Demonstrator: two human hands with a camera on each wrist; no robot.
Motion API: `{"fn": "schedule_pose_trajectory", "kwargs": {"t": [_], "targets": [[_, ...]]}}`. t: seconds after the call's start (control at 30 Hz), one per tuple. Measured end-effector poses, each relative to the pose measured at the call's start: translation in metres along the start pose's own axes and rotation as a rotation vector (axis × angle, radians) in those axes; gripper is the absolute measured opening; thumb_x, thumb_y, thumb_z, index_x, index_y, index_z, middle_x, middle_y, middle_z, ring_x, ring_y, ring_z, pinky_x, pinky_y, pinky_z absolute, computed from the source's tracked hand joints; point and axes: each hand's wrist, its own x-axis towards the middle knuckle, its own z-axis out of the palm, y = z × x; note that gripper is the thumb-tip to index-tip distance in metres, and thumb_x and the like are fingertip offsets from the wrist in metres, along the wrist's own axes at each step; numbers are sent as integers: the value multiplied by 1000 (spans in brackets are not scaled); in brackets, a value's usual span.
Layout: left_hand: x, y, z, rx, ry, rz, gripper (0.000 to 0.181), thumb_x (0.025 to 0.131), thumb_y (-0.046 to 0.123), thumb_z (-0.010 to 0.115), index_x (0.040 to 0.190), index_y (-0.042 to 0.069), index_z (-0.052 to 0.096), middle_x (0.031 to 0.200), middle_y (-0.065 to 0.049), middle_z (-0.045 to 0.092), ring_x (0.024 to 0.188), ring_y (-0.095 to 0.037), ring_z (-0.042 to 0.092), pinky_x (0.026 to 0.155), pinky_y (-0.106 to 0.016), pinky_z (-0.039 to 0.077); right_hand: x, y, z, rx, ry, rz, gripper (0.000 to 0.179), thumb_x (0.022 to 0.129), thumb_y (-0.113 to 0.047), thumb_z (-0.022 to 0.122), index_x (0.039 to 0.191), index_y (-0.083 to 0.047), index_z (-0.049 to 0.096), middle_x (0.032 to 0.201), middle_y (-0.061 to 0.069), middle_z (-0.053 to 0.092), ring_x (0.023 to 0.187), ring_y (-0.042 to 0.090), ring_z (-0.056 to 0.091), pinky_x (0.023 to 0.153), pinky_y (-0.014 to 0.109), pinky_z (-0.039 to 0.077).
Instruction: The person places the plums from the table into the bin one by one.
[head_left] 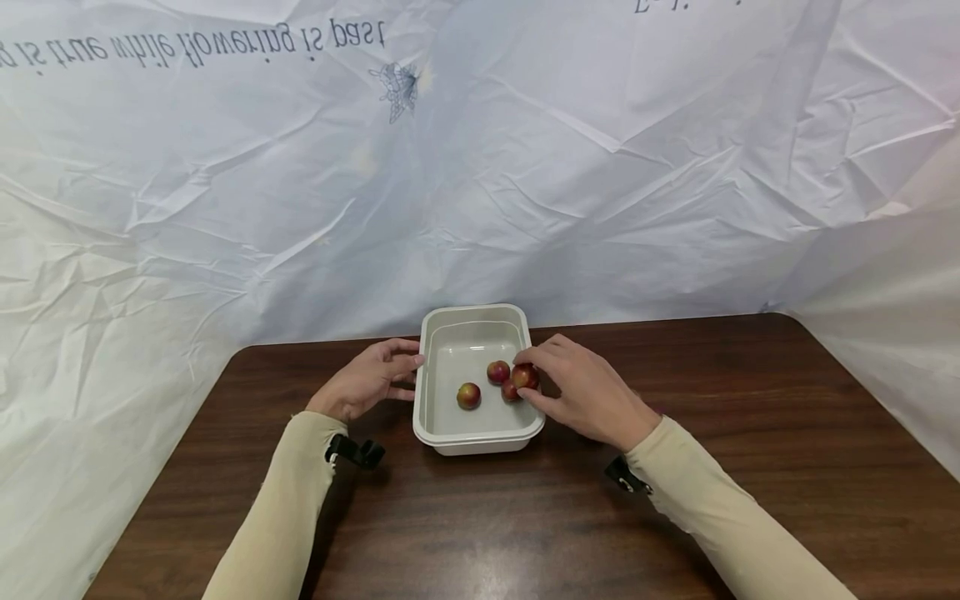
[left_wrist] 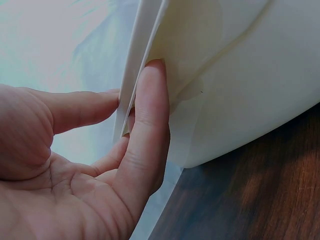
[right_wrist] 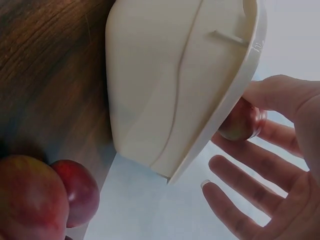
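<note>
A pale plastic tub [head_left: 480, 433] stands on the table. Its left rim is pinched by my left hand [head_left: 372, 379], thumb on one side and fingers on the other, as the left wrist view shows around the rim [left_wrist: 131, 85]. Over the right rim, my right hand [head_left: 585, 387] holds a red-yellow plum [head_left: 526, 377] between thumb and fingers. Beneath and beside that plum, more plums lie in the tub: one [head_left: 498, 372] near the middle, one partly hidden [head_left: 510, 391], and one [head_left: 468, 396] nearer the front left.
Two more red fruits, a larger one [right_wrist: 32, 197] and a smaller one [right_wrist: 77, 192], show on the table in the right wrist view; the right arm mostly hides them from the head view. A creased white sheet [head_left: 480, 167] hangs behind the dark wooden table [head_left: 480, 517].
</note>
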Motion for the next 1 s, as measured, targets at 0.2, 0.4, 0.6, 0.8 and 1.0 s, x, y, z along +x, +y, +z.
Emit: {"fn": "schedule_pose_trajectory", "kwargs": {"t": [0.2, 0.4, 0.6, 0.8, 1.0], "targets": [[-1, 0, 0, -7, 3, 2, 51, 108, 21, 52, 152, -1, 36, 146, -29, 49, 113, -26, 67, 91, -43, 61, 0, 0, 3, -7, 0, -39, 30, 91, -28, 79, 118, -18, 72, 105, -7, 71, 103, 12, 61, 81, 31, 55], [-1, 1, 1, -23, 11, 7, 52, 108, 21, 54, 151, -2, 36, 146, -30, 49, 116, -29, 65, 92, -42, 61, 0, -1, 4, -15, -3, -45, 30, 91, -28, 79, 118, -18, 73, 103, -7, 73, 104, 13, 62, 81, 31, 56], [-1, 1, 1, -19, 4, 12, 52, 108, 21, 54, 151, -2, 36, 146, -29, 49, 118, -30, 65, 92, -43, 60, -2, 1, 1, -6, 4, -51, 32, 90, -27, 81, 119, -18, 73, 105, -5, 75, 103, 14, 62, 81, 32, 56], [-1, 1, 2, -25, 0, 13, 52, 108, 20, 53, 152, -3, 36, 146, -30, 49, 118, -32, 64, 91, -42, 61, -2, 5, -3, -15, 17, -49, 33, 89, -27, 81, 119, -16, 73, 110, 0, 76, 106, 17, 63, 84, 36, 58], [-2, 1, 2, -29, 10, 8, 51, 108, 20, 53, 151, -1, 36, 145, -30, 49, 116, -31, 65, 90, -41, 61, -2, 8, -14, -14, -23, 13, 35, 91, -29, 79, 123, -16, 71, 116, 1, 72, 110, 19, 62, 90, 42, 57]]}}
